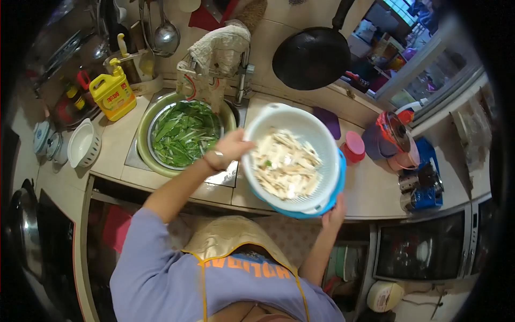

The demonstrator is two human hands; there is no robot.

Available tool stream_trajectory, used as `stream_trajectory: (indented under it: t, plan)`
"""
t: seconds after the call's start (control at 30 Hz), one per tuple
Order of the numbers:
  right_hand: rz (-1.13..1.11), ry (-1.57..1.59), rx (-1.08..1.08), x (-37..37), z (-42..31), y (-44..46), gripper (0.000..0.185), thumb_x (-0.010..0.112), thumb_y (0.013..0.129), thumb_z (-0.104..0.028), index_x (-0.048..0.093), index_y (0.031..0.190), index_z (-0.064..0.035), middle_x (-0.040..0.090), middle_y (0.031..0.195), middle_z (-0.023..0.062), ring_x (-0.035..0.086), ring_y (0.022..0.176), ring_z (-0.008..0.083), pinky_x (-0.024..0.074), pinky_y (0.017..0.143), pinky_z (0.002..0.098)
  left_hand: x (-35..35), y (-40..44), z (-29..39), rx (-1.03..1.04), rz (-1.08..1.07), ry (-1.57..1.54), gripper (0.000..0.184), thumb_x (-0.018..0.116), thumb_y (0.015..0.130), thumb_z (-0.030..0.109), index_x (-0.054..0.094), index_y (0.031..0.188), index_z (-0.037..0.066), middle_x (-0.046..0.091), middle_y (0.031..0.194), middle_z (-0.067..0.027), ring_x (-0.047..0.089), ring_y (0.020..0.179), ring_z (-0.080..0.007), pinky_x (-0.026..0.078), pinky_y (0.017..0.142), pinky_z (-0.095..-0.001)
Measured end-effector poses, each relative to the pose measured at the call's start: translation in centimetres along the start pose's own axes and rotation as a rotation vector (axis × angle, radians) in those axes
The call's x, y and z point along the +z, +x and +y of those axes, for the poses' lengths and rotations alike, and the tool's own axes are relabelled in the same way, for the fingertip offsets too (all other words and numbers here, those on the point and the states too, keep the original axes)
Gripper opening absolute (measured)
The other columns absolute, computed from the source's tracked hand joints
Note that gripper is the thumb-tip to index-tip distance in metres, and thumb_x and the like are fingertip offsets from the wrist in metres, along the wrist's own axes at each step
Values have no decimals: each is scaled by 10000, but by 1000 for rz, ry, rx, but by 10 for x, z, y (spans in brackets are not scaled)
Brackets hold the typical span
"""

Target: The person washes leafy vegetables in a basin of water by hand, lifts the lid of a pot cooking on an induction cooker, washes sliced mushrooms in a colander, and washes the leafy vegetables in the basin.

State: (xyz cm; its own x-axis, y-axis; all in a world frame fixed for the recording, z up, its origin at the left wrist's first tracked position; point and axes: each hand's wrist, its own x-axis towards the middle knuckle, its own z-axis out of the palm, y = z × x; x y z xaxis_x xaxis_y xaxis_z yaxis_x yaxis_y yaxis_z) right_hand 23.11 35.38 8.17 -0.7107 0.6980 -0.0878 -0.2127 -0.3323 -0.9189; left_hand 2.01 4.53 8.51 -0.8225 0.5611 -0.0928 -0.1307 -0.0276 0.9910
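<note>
A white colander (256, 180) full of pale, cut strips (287, 166) of food is in front of me, over the counter's front edge. Its strips have a small green bit among them; their exact kind I cannot make out. Under the colander shows the rim of a blue basin (341, 174). My left hand (235, 146) grips the colander's left rim. At the lower right, my right hand (333, 213) is closed at the blue basin's edge, close to the colander's handle; its fingertips are partly hidden. Left of the colander, green leafy vegetables (182, 134) sit in a metal bowl (152, 119) inside a greenish basin (140, 145).
A cloth-wrapped faucet (220, 51) rises behind the greenish basin. To its left stand a yellow detergent jug (114, 99) and a white perforated bowl (85, 144). A black frying pan (311, 58) hangs on the wall. On the right are a pink container (353, 146) and a blue rack (429, 188).
</note>
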Motion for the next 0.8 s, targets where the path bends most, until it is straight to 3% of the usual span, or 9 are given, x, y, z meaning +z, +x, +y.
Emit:
stream_trajectory:
  t: [0.13,0.27,0.33,0.4,0.5,0.53,0.6,0.7,0.8]
  plan:
    - [64,6,-32,-53,2,13,376,435,934,-229,472,1184,49,552,1142,139,553,1006,242,446,882,381,70,43,-7,78,-111,194,374,590,802,170,502,1092,-49,636,804,-132,636,613,-191,536,515,-291]
    - [216,152,108,-137,-36,32,423,428,941,-252,449,1238,47,508,1216,160,528,1063,268,426,925,386,145,52,-6,310,-103,660,341,614,782,230,536,1014,-8,546,998,-201,575,894,-318,467,793,-384]
    - [145,-244,-165,-190,-39,46,445,436,944,-291,473,1229,49,521,1207,134,534,1037,231,424,908,353,151,47,-3,341,-74,621,342,605,794,234,526,1031,-1,507,1067,-189,557,918,-331,462,797,-384]
    - [370,-31,26,-171,-67,35,428,441,945,-287,504,1197,54,547,1158,128,539,1001,222,439,848,345,127,54,-29,465,-41,604,321,569,830,230,511,1060,15,465,1122,-177,565,901,-336,471,792,-367]
    - [414,-310,-147,-218,-92,41,339,486,927,-271,591,1013,40,591,932,84,554,854,185,447,746,315,62,50,-68,399,57,543,332,590,814,230,521,1051,7,482,1101,-188,567,902,-328,475,790,-357]
    - [580,-710,-154,-220,-110,37,297,509,914,-244,586,966,38,597,901,86,559,824,176,460,737,310,28,39,-75,328,114,586,343,615,782,220,537,1028,-7,503,1085,-198,541,956,-334,454,832,-365]
    - [817,-1010,-531,-176,-122,15,242,535,897,-189,576,964,40,610,908,101,567,824,175,472,728,304,-39,12,-69,158,187,913,368,623,763,228,558,1027,-19,528,1061,-204,495,1017,-350,397,905,-380]
    - [744,-939,-911,-81,-115,-11,204,547,889,-148,570,957,43,613,936,121,572,827,175,477,734,296,-142,-26,-116,-154,172,1168,570,681,706,371,536,1136,27,480,1178,-231,448,1091,-417,389,923,-455]
    - [268,-783,-753,20,-39,-21,132,553,854,-59,553,950,31,569,893,92,540,850,187,440,802,295,-186,-56,-126,-272,158,1279,732,712,668,456,451,1285,160,309,1377,-215,277,1249,-466,306,992,-532]
